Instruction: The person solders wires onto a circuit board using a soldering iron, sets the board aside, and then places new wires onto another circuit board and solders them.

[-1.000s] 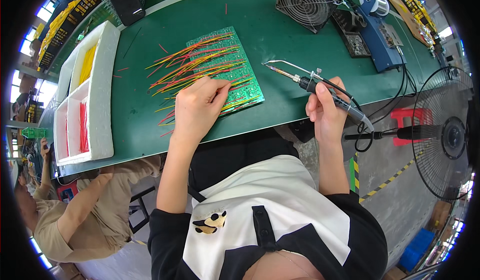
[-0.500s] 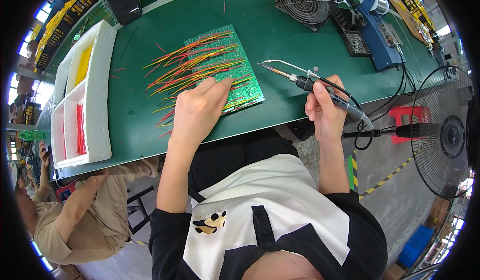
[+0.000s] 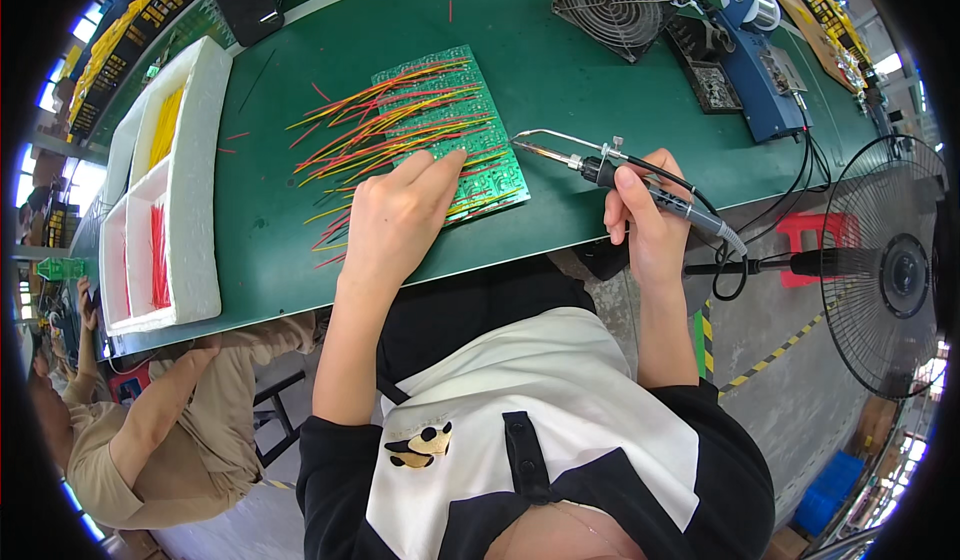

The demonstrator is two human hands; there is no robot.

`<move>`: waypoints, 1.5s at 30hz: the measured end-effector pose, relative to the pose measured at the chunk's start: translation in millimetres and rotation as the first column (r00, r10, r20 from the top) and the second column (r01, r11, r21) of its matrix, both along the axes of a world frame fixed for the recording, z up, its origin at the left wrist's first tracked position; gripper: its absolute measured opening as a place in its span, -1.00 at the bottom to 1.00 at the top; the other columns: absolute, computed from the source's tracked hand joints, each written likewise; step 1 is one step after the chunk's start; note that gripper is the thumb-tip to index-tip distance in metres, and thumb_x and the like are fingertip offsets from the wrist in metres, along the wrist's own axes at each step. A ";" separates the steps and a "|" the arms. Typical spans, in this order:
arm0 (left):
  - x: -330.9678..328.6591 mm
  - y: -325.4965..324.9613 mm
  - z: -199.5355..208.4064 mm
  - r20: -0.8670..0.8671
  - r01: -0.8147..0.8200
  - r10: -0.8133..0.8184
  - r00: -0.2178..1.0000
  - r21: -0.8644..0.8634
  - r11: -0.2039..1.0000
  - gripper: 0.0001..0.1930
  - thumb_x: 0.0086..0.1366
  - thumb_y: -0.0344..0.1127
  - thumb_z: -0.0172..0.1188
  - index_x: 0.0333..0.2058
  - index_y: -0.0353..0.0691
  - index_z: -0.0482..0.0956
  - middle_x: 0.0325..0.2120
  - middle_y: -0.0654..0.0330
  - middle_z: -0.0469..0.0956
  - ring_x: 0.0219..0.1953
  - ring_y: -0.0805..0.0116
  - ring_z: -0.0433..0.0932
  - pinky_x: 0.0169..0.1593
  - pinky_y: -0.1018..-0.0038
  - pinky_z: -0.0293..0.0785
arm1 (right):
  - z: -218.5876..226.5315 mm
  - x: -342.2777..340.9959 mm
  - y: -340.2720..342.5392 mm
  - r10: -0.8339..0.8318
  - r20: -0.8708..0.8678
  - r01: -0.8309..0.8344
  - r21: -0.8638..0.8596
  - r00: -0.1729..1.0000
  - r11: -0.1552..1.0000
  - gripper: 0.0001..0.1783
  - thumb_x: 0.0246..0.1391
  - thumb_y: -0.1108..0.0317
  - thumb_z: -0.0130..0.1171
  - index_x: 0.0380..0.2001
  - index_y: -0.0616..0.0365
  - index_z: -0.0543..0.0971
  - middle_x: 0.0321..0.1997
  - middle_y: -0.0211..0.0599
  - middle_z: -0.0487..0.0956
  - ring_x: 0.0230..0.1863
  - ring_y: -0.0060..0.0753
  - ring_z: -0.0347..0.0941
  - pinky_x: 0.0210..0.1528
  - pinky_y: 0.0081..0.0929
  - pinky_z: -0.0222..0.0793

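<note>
Green circuit board (image 3: 475, 105) is lying on the green tabletop (image 3: 560, 90), in front of the person. Rows of red and yellow wires (image 3: 350, 150) are running across it and sticking out past its left edge. Left hand (image 3: 400, 210) is arching over the board's near-left part, fingers bending down among the wires; cannot tell whether they are clamping one, fingertips partly hidden. Right hand (image 3: 650, 210) is staying clear, right of the board, fingers clamped on a soldering iron (image 3: 600, 172); its tip and the thin metal tube (image 3: 570, 139) above it are pointing left, just beside the board's right edge. Well left of the board, a white foam tray (image 3: 205, 150) is holding yellow wires (image 3: 167, 128) in a farther compartment and red wires (image 3: 159, 255) in a nearer one. Square fan (image 3: 612, 5) is standing beyond the board to the right; blue soldering station (image 3: 755, 85) is sitting farther right, a solder spool (image 3: 760, 10) showing at its far end. Pedestal fan (image 3: 880, 260) is standing well right of the board. Another person (image 3: 180, 430) is sitting near-left of it.
</note>
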State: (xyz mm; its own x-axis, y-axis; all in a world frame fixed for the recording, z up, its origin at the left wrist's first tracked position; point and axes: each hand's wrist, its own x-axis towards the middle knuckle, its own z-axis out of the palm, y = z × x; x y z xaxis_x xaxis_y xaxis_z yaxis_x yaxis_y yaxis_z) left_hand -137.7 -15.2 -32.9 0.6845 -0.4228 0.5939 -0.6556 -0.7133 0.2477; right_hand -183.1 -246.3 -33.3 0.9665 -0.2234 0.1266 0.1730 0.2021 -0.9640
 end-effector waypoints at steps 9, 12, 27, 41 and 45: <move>1.0 0.3 0.5 -0.049 0.004 -0.006 0.999 -0.045 0.999 -0.82 0.00 -0.46 0.22 -0.35 -0.20 0.56 -0.66 0.21 0.36 -0.66 0.26 0.40 -0.59 0.40 0.35 | 1.5 -0.4 1.6 0.005 -0.002 -0.005 -0.054 1.000 0.999 -0.79 0.05 0.36 0.15 -0.48 0.18 0.33 -0.73 -0.30 0.42 -0.81 -0.68 0.22 -0.77 -0.76 0.11; 0.7 0.3 2.4 -0.063 0.002 -0.005 0.998 -0.048 0.999 -0.83 0.00 -0.46 0.22 -0.35 -0.20 0.57 -0.66 0.20 0.36 -0.65 0.25 0.41 -0.58 0.39 0.36 | 1.2 -0.4 1.6 0.018 -0.005 -0.018 -0.033 1.000 0.999 -0.79 0.03 0.38 0.18 -0.47 0.20 0.35 -0.71 -0.32 0.44 -0.80 -0.70 0.24 -0.75 -0.77 0.13; 1.3 -0.7 3.4 -0.081 -0.007 0.001 0.997 -0.073 0.997 -0.86 0.02 -0.46 0.22 -0.37 -0.20 0.57 -0.65 0.20 0.38 -0.64 0.24 0.42 -0.57 0.39 0.37 | 0.3 0.2 -2.1 0.007 0.013 -0.008 0.028 1.000 1.000 -0.79 0.04 0.37 0.15 -0.48 0.19 0.33 -0.71 -0.26 0.45 -0.79 -0.64 0.27 -0.75 -0.73 0.17; -0.5 -0.7 2.4 -0.097 -0.015 0.005 0.995 -0.099 0.995 -0.87 0.04 -0.45 0.21 -0.37 -0.19 0.58 -0.65 0.20 0.39 -0.64 0.22 0.42 -0.55 0.39 0.37 | 0.7 0.6 -1.2 -0.007 0.015 0.007 0.019 1.000 1.000 -0.78 0.04 0.37 0.16 -0.48 0.19 0.33 -0.72 -0.27 0.44 -0.80 -0.64 0.26 -0.76 -0.73 0.16; 1.6 0.8 2.8 -0.116 -0.023 0.008 0.993 -0.128 0.991 -0.89 0.05 -0.45 0.20 -0.38 -0.19 0.57 -0.63 0.20 0.41 -0.61 0.22 0.44 -0.53 0.39 0.38 | 1.0 3.8 -0.2 0.011 -0.007 -0.011 0.016 1.000 1.000 -0.78 0.04 0.37 0.16 -0.49 0.19 0.33 -0.73 -0.29 0.43 -0.81 -0.66 0.24 -0.77 -0.74 0.14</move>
State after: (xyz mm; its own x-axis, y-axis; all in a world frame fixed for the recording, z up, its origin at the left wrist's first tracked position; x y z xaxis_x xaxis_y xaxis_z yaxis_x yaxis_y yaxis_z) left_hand -136.1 -14.4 -30.1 0.7572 -0.3363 0.5599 -0.6064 -0.6806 0.4113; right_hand -179.4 -246.4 -32.2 0.9697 -0.2149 0.1164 0.1640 0.2190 -0.9619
